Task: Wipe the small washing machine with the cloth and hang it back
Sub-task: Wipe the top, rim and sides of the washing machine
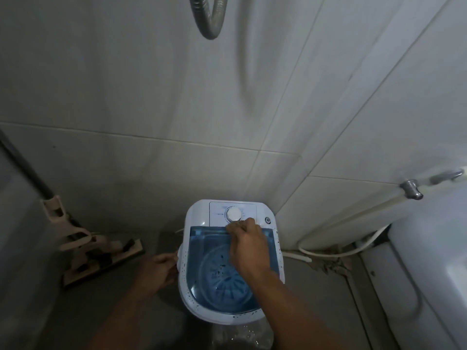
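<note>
Right hand [246, 245] reaches over washing machine [231, 261], fingers curled beside dial [233, 214], contents unclear. Left hand [159, 271] grips its left rim.

Bare forearms, no sleeves (left hand [161, 270], right hand [249, 245]).

Dim room, pale tiled walls [151, 97] meeting in a corner at 1 o'clock. Grey floor [121, 311] below. Mop [83, 243] leans at 9 o'clock, corrugated hose loop [208, 18] at 12, tap [412, 189] w/ white hoses [336, 252] at 3.
</note>
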`<state>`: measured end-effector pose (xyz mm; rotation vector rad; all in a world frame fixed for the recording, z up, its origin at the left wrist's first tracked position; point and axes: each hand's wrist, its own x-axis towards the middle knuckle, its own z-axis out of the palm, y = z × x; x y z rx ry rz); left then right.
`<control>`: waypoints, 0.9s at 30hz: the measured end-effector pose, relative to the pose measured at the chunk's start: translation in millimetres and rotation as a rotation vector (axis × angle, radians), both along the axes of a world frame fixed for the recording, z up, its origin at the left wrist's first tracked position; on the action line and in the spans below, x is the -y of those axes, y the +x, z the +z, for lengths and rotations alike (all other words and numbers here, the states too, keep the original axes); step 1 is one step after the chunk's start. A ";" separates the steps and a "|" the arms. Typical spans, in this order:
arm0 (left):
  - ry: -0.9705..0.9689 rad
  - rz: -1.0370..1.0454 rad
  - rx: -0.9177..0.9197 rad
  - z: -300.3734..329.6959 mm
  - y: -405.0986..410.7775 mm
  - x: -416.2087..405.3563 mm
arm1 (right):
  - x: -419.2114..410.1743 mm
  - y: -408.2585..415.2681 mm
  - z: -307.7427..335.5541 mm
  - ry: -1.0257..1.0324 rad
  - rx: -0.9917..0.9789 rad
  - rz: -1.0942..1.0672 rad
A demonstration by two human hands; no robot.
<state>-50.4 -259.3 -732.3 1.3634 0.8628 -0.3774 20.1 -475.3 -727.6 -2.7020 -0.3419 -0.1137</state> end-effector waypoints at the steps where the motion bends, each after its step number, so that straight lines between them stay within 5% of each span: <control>1: -0.001 0.004 0.002 0.3 -0.1 0.3 | -8.9 -1.8 1.2 -0.023 -0.003 -0.006; 9: -0.005 0.047 0.015 -1.9 -0.2 0.2 | -78.9 -0.8 25.1 -0.195 -0.121 0.121; 15: -0.026 0.046 0.014 0.7 0.1 0.0 | -63.0 51.1 46.7 0.102 -0.068 0.080; 18: -0.024 0.044 0.007 -2.2 0.0 -2.2 | -57.8 75.9 48.5 0.061 -0.020 0.025; 22: -0.040 0.053 0.002 -6.3 1.3 -2.2 | -69.9 57.5 38.0 -0.172 -0.138 0.151; 27: -0.037 0.050 -0.001 -2.3 1.9 -0.7 | -91.1 13.0 14.2 -0.040 -0.134 0.430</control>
